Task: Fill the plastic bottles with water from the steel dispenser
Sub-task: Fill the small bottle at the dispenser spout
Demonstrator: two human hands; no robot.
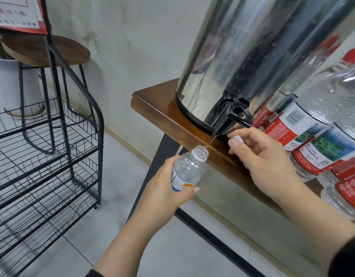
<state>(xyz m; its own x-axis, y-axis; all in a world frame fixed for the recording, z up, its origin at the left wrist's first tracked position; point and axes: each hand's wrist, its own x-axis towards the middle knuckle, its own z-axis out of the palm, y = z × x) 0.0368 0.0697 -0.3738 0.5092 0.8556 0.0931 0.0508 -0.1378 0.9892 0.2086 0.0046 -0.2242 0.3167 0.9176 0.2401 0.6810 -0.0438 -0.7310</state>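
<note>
1. Pale concrete walls and grey floor tiles surround a brown wooden table with black legs, on whose corner stands the tall polished steel dispenser, its black plastic tap overhanging the edge.
2. A thin stream of water runs from the tap into the small clear plastic bottle with a white and blue label, held uncapped just below the table edge.
3. The left hand grips this bottle around its middle, fingers and thumb wrapped over the label.
4. The right hand has curled fingers pinching a small white bottle cap just beneath the tap lever.
5. Handling, as a judgement: the bottle is thin-walled and light, likely to dent under a hard squeeze and to grow heavier as it fills; a firm hold at the labelled waist suits it, and splashes would make it slippery.
6. Count: one small bottle under the tap; at least four large clear red-labelled bottles on the table at right, partly cut off; one dispenser; one cap.
7. One black wire shelf rack and one round wooden stool stand at left.
</note>
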